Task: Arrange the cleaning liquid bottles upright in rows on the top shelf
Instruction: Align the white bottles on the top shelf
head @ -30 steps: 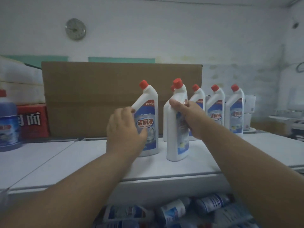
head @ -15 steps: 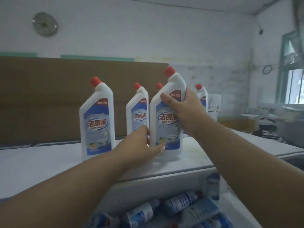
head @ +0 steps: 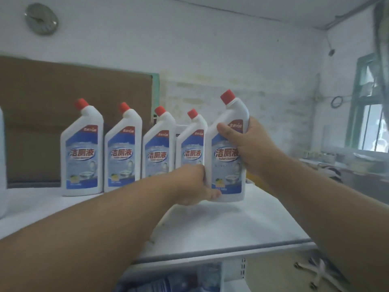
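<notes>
A white cleaning liquid bottle (head: 228, 165) with a red cap and blue label stands upright near the right end of the white top shelf (head: 221, 226). My right hand (head: 246, 142) grips its upper right side, thumb across the front. My left hand (head: 193, 186) holds its lower left edge near the base. To its left, several matching bottles stand upright in a row; the nearest one (head: 190, 144) is partly behind my left hand, the farthest (head: 82, 152) is at the left.
A brown cardboard sheet (head: 42, 114) leans behind the row. Another white container (head: 2, 165) is cut off at the left edge. More bottles lie blurred on the lower shelf (head: 168, 279). The shelf ends at the right; a window (head: 372, 114) is beyond.
The held bottle has moved right along the shelf to the end of the row, and my left hand followed to its base. The view has swung right.
</notes>
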Tool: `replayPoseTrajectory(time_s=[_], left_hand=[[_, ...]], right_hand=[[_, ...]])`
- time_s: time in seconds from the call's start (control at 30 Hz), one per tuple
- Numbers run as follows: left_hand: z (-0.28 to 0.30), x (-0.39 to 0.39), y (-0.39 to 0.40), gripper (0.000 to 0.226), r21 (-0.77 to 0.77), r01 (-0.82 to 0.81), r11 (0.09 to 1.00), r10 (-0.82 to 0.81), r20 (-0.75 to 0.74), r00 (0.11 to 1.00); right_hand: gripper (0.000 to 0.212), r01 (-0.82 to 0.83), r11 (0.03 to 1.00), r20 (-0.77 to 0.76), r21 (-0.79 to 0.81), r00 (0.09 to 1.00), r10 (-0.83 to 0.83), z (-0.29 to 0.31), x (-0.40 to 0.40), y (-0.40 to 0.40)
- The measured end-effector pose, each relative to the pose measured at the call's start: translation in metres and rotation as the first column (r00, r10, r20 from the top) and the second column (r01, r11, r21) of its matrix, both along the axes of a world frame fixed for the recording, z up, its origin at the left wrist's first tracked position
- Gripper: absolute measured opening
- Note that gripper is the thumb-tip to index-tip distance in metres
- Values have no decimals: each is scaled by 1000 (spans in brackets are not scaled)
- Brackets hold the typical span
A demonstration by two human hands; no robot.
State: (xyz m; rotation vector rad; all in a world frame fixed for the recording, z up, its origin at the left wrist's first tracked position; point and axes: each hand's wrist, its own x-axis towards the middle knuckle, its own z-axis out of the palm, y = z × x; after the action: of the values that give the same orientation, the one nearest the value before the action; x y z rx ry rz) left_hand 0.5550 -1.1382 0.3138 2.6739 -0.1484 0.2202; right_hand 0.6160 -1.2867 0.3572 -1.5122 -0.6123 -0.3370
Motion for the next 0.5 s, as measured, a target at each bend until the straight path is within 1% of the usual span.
replayPoseTrajectory(time_s=[0.1,0.17,0.3,0.33,0.4,0.47,0.5], left_hand=[[-6,28,-14,47,108,-59,992,62,-24,998],[-15,33,-19,37,161,-84,983,84,8,996],[-36,36,-19,35,279,-133,951,115,79,990],[-38,36,-19,33,289,-135,948,114,88,990],[-38,35,-19,29,293,-122,948,101,85,991],[-37,34,-21,32,318,-117,941,94,87,992],[-37,35,-22,34,332,-120,935,96,89,991]], right_hand=[[47,24,1000,-55,5,998,-24,-6,34,-13],[46,41,999,-82,-12,996,-42,-13,50,-16],[45,59,998,-88,-8,994,-60,-21,73,-19],[48,55,998,-88,-40,994,-58,-21,76,-20],[60,11,990,-87,-142,996,-23,-26,83,-25],[73,-59,953,-122,-296,992,24,-39,89,-33],[75,-108,922,-147,-371,988,56,-45,89,-36]])
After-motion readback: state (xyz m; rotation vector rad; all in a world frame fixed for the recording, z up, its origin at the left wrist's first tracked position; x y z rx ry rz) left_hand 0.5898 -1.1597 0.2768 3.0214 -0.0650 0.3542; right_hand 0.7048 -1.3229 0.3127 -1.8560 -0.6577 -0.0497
